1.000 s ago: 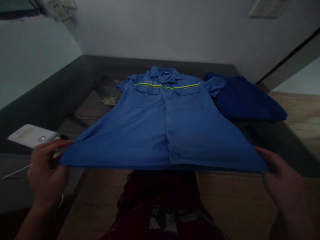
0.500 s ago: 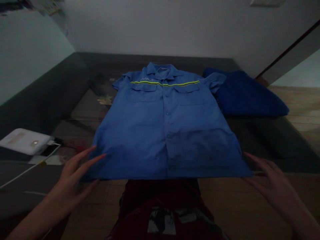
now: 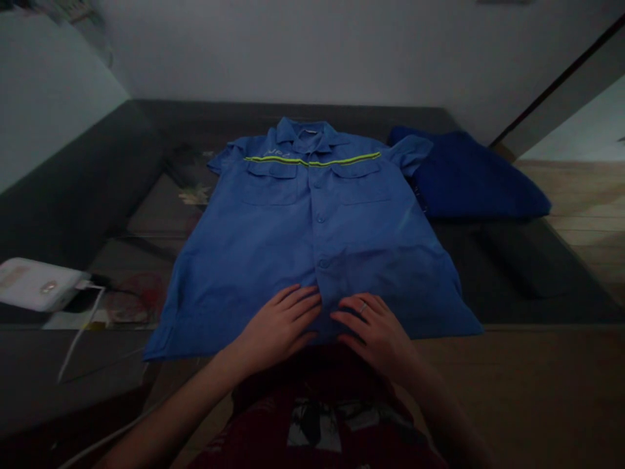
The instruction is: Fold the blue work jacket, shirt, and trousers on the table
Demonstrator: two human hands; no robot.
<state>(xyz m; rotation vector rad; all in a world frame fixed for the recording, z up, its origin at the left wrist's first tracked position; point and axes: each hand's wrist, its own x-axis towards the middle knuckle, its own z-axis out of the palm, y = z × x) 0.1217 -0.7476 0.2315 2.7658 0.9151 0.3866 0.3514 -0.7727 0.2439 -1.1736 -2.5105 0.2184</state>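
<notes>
Blue shirt (image 3: pixel 249 241) front-up on tabletop (image 3: pixel 547 280), collar (image 3: pixel 288 133) toward far edge, hem (image 3: pixel 195 350) just past near edge. Left hand (image 3: pixel 278 327) and right hand (image 3: pixel 379 333) rest on it near hem, each grip loosely open, holding nothing. Dark-blue cloth (image 3: pixel 478 179) beside it, toward right edge.

A dark desk (image 3: pixel 581 293) spans the middle of the frame, with a dark grey band along its back and left sides. A blue short-sleeved work shirt (image 3: pixel 254 241) lies spread on it at centre, front up, its hem reaching past the near edge. Right of centre lies a darker blue folded cloth (image 3: pixel 478 179), touching the shirt's sleeve. At lower left rests a white power bank (image 3: pixel 36 284), a white cable (image 3: pixel 73 352) plugged in.
</notes>
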